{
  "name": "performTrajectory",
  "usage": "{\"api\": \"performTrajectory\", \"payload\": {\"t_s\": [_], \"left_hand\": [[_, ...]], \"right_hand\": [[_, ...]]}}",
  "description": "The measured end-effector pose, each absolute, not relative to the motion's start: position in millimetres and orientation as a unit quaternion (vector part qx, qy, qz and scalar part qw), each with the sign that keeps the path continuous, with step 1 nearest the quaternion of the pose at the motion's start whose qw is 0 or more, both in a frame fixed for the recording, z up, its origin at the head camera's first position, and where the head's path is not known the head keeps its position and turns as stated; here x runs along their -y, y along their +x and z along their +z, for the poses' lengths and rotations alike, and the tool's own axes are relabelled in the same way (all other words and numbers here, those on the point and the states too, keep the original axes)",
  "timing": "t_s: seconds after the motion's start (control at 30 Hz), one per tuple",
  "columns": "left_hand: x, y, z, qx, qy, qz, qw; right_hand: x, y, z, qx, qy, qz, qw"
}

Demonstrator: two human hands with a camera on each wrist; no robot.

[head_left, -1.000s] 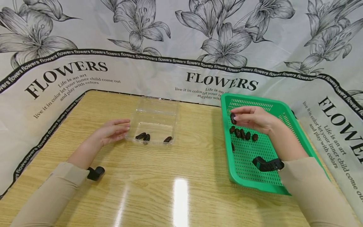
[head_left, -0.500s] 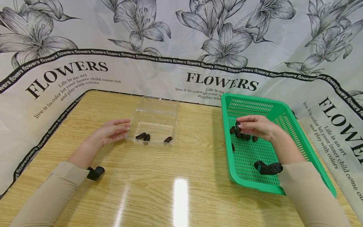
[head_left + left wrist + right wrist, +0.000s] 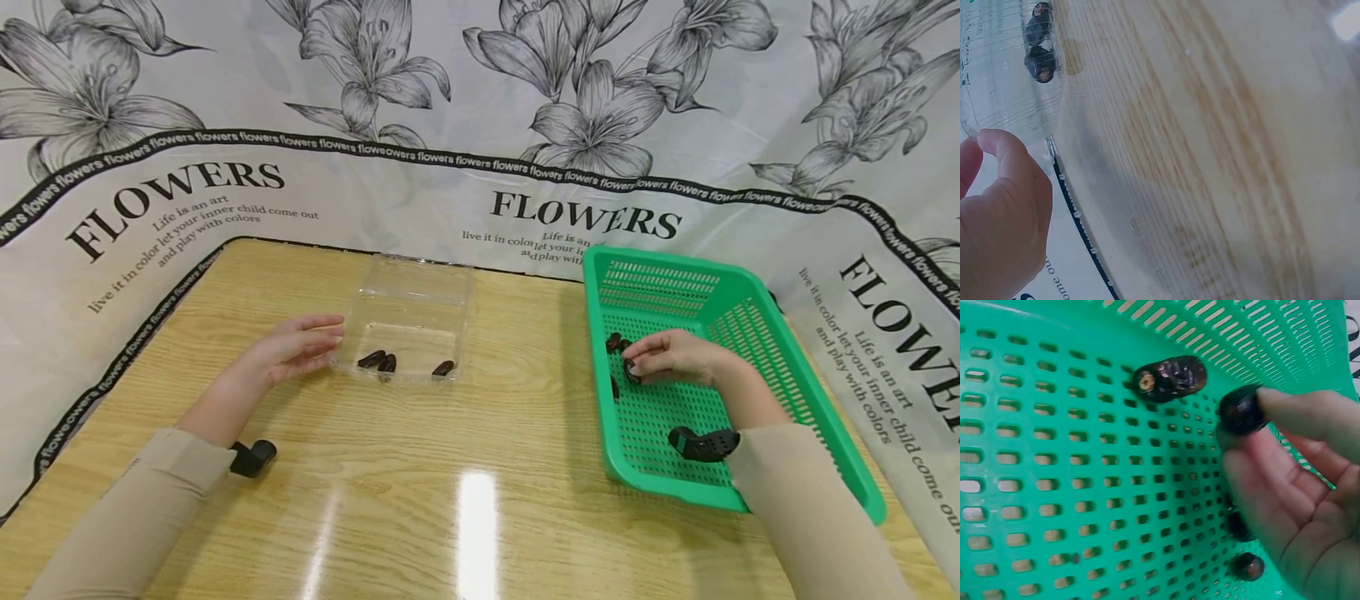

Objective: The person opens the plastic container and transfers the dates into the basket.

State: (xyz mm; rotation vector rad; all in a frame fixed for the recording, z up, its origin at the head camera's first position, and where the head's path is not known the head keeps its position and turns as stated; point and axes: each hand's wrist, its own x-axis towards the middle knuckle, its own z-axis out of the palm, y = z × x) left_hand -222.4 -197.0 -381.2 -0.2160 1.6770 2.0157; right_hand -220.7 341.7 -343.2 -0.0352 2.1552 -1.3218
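In the head view my right hand [image 3: 671,357] is inside the green plastic basket [image 3: 611,433], pinching a dark brown date [image 3: 1240,411] between thumb and fingertips. Another date [image 3: 1172,378] lies apart near the basket's wall. More dates [image 3: 1249,567] lie on the perforated bottom, partly hidden behind my hand. At the left, my left hand [image 3: 300,346] has its fingers extended, with the fingertips right at the left wall of a clear plastic box [image 3: 412,333]. Inside that box two dates [image 3: 378,361] lie close together at the front left, and a single date [image 3: 443,368] at the front right.
Box and basket stand on a wood-grain table [image 3: 450,450], with bare tabletop between them. A white cloth [image 3: 420,192] printed with flowers and lettering hangs behind and along both sides. Black straps [image 3: 701,444] circle both wrists.
My right hand has moved down and toward the front of the basket, carrying the pinched date from near the back left wall to low over the bottom. My left hand and the box have stayed put.
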Motion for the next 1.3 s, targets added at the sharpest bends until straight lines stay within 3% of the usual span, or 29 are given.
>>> {"api": "performTrajectory", "payload": {"t_s": [0.2,1.3], "left_hand": [[196.3,-222.5,-380.6,-0.613,-0.080,0.745,0.252],[197.0,-222.1,-380.0,-0.612,-0.079,0.745,0.254]], "right_hand": [[-342.2,-219.1,-352.1,-0.822,-0.032,-0.465,0.328],[-332.0,-220.7,-355.6,-0.876,-0.063,-0.373,0.301]]}}
